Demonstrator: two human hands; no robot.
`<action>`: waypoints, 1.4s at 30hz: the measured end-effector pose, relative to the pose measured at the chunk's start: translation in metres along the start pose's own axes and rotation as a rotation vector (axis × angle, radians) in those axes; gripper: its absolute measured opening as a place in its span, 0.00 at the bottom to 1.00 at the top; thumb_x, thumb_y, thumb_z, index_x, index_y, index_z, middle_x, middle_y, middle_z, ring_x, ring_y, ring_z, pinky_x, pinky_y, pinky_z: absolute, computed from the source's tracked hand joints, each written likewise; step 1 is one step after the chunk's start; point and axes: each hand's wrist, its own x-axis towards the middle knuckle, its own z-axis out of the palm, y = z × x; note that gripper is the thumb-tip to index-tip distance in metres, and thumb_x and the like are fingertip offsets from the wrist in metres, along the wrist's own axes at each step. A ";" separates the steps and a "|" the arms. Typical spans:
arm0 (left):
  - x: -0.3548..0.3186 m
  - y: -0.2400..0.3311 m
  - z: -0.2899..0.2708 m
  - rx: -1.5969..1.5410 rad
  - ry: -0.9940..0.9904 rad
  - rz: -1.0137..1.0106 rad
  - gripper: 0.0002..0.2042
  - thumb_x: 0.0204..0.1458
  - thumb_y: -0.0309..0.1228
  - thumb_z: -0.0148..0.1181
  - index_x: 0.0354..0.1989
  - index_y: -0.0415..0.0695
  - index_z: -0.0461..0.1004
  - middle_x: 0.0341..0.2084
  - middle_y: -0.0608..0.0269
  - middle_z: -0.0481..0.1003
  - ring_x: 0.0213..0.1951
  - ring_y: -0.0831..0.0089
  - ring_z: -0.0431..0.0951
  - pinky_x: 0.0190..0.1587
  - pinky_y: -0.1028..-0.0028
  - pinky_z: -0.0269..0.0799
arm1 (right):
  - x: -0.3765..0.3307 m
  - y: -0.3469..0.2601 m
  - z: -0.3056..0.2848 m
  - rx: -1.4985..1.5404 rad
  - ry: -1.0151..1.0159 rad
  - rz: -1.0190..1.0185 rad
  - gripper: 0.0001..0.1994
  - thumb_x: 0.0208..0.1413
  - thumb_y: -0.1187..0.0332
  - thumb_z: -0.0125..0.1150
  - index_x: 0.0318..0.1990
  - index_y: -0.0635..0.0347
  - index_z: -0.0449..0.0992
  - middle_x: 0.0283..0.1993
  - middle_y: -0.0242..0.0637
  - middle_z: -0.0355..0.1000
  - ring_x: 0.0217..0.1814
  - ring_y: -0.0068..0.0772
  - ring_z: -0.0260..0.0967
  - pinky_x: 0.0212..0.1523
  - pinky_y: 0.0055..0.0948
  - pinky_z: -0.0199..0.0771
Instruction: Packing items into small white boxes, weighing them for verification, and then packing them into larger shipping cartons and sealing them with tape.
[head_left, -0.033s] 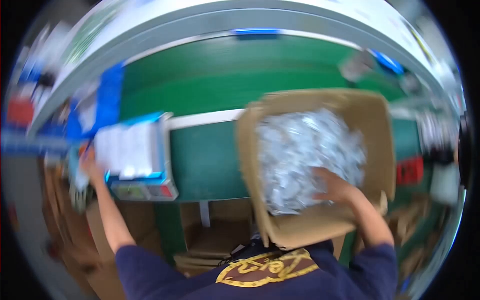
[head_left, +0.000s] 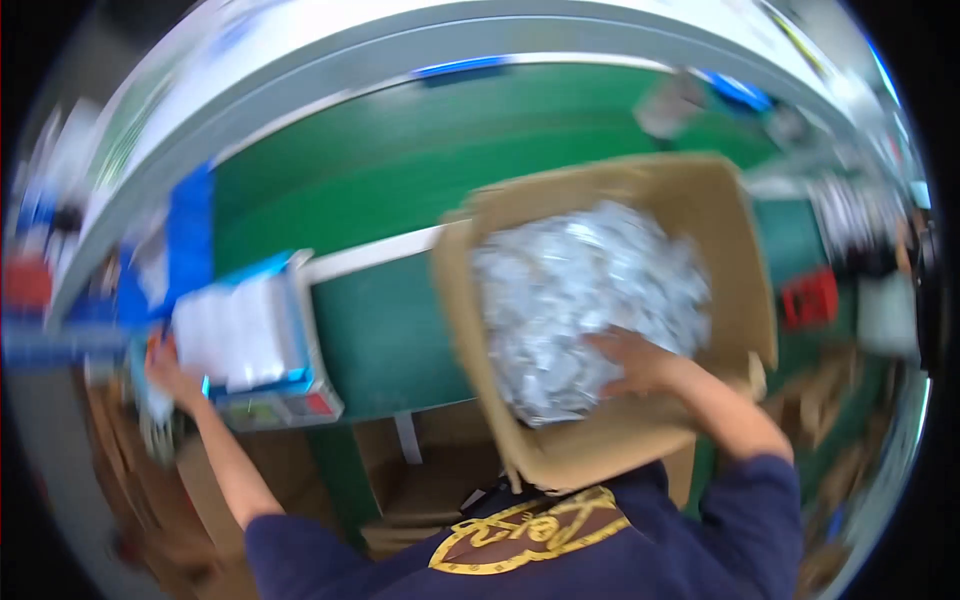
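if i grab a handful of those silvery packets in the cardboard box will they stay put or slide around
The silvery packets look glossy and loosely heaped, so they would probably slip and spill from a handful. They seem small and thin, likely light and floppy. The right hand rests on the heap inside the cardboard box; the blur hides finer detail.

Left hand point(head_left: 168, 372) stretched far out to left, arm nearly straight, fingers blurred. Right hand point(head_left: 633, 362) forward, elbow bent, fingers spread, palm down.
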 end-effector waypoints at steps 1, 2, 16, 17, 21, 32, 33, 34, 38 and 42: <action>-0.036 0.050 0.108 -0.015 0.276 0.008 0.19 0.58 0.37 0.57 0.51 0.34 0.68 0.44 0.47 0.74 0.47 0.62 0.74 0.53 0.67 0.71 | -0.005 -0.027 -0.014 -0.197 -0.155 0.252 0.42 0.43 0.60 0.72 0.68 0.49 0.59 0.64 0.50 0.61 0.67 0.58 0.57 0.65 0.44 0.60; -0.060 0.081 0.143 0.325 0.383 0.470 0.14 0.57 0.32 0.56 0.46 0.35 0.70 0.41 0.50 0.74 0.46 0.63 0.73 0.53 0.65 0.69 | 0.008 -0.001 0.011 -0.244 -0.142 0.162 0.36 0.42 0.63 0.72 0.63 0.46 0.65 0.57 0.47 0.69 0.60 0.52 0.65 0.57 0.43 0.68; -0.225 0.410 0.728 0.400 -1.287 0.215 0.58 0.35 0.50 0.76 0.70 0.38 0.43 0.63 0.41 0.58 0.62 0.55 0.65 0.61 0.63 0.63 | -0.139 0.009 -0.109 0.065 0.324 -0.172 0.40 0.47 0.78 0.55 0.70 0.63 0.47 0.44 0.50 0.69 0.44 0.48 0.66 0.47 0.38 0.70; -0.228 0.397 0.765 0.413 -1.306 0.163 0.66 0.31 0.53 0.77 0.71 0.36 0.35 0.66 0.38 0.54 0.65 0.53 0.60 0.64 0.63 0.60 | -0.147 0.015 -0.111 0.070 0.428 -0.185 0.40 0.45 0.78 0.57 0.69 0.64 0.48 0.46 0.49 0.68 0.44 0.46 0.66 0.48 0.36 0.69; -0.232 0.361 0.877 0.319 -1.273 0.081 0.72 0.26 0.55 0.79 0.70 0.34 0.30 0.66 0.39 0.53 0.67 0.55 0.56 0.66 0.66 0.55 | -0.177 0.045 -0.102 0.253 0.619 -0.167 0.29 0.52 0.67 0.61 0.62 0.64 0.62 0.40 0.40 0.69 0.41 0.39 0.68 0.41 0.31 0.72; -0.297 0.309 0.964 -0.111 -1.123 -0.024 0.40 0.31 0.34 0.80 0.55 0.44 0.61 0.49 0.59 0.71 0.51 0.65 0.72 0.55 0.65 0.70 | -0.188 0.098 -0.101 0.651 0.505 -0.201 0.19 0.49 0.61 0.65 0.44 0.62 0.70 0.40 0.49 0.72 0.40 0.57 0.71 0.39 0.46 0.72; -0.296 0.319 0.951 -0.115 -1.115 -0.032 0.40 0.31 0.34 0.80 0.55 0.44 0.61 0.49 0.59 0.71 0.51 0.65 0.72 0.55 0.65 0.70 | -0.186 0.099 -0.100 0.701 0.587 -0.204 0.18 0.51 0.61 0.63 0.45 0.61 0.70 0.41 0.49 0.72 0.44 0.55 0.70 0.42 0.45 0.71; -0.284 0.327 0.927 0.019 -1.069 0.353 0.39 0.31 0.37 0.79 0.54 0.42 0.62 0.46 0.59 0.70 0.49 0.65 0.72 0.54 0.65 0.70 | -0.183 0.097 -0.100 0.744 0.657 -0.230 0.18 0.53 0.61 0.61 0.47 0.61 0.71 0.41 0.50 0.72 0.47 0.52 0.70 0.46 0.45 0.70; -0.248 0.400 0.794 0.576 -1.119 0.765 0.39 0.33 0.46 0.74 0.51 0.35 0.65 0.46 0.51 0.66 0.50 0.59 0.67 0.54 0.68 0.66 | -0.178 0.092 -0.093 0.803 0.980 -0.087 0.14 0.55 0.69 0.63 0.48 0.60 0.73 0.40 0.38 0.71 0.37 0.33 0.72 0.36 0.27 0.74; -0.219 0.429 0.619 0.393 -0.840 0.332 0.40 0.31 0.39 0.75 0.56 0.36 0.66 0.51 0.48 0.68 0.56 0.54 0.66 0.60 0.64 0.62 | -0.196 0.051 -0.119 0.862 1.054 -0.120 0.22 0.52 0.82 0.62 0.52 0.60 0.62 0.36 0.30 0.66 0.37 0.16 0.65 0.35 0.17 0.68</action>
